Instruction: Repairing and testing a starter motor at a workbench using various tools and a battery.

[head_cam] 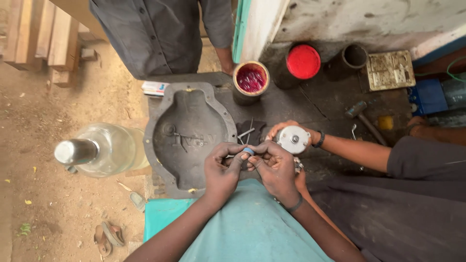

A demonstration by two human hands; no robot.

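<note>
Both hands meet over the bench edge: left hand point(221, 170) & right hand point(275, 167) pinch a small blue ring point(248, 152) btwn their fingertips, thumbs pressed in on it. Just beside, a co-worker's hand point(286, 131) cups a white round part point(293, 139). Grey cast cover point(187, 131) lies left of the grip.

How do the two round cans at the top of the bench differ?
The open can has no lid and shows glossy dark-red contents inside a tan rim; the lidded can is closed by a plain bright-red lid. The open can stands closer to the hands. Both are round, upright and rest on the dark bench.
</note>
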